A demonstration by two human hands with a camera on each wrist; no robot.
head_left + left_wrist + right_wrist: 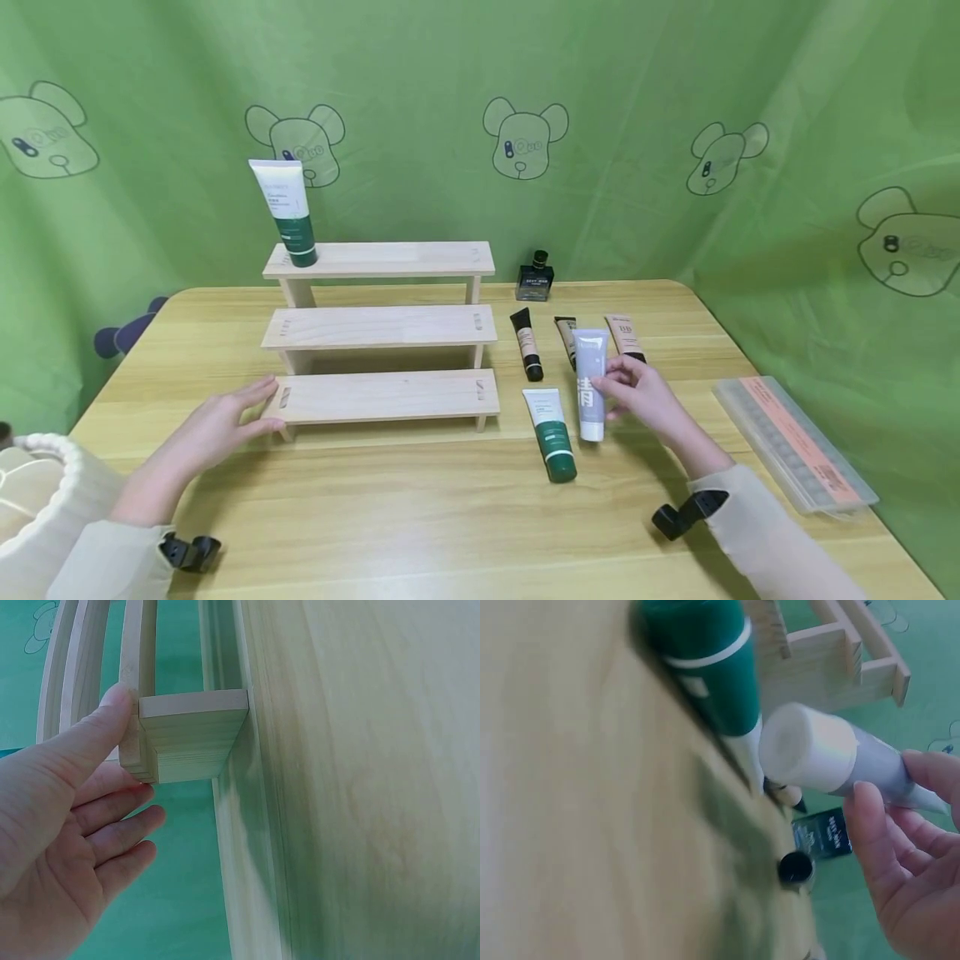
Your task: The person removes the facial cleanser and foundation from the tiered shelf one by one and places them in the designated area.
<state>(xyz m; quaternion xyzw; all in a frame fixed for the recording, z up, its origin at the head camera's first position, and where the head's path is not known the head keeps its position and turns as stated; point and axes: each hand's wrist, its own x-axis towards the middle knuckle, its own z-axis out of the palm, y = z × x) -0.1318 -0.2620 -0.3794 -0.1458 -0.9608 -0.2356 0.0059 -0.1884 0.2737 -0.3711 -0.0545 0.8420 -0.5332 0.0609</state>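
Note:
My right hand (637, 396) pinches a lavender-grey squeeze tube (591, 375) between thumb and fingers. The tube is upright, its white cap (791, 746) pointing down. At the left end of a three-tier wooden display stand (378, 398), my left hand (213, 425) holds the lowest board, thumb at the front corner and index finger further back. In the left wrist view, the other fingers (124, 836) stay off the wood. A white-and-green tube (288, 208) stands cap down on the top tier. Another green-capped tube (551, 437) lies on the table left of the lavender one.
Behind the held tube lie a slim black-capped tube (527, 343), a beige tube (566, 333) and a pink tube (625, 335). A dark perfume bottle (535, 279) stands at the back edge. Right is a flat clear case (795, 442); a white lampshade-like object (56, 492) is at left.

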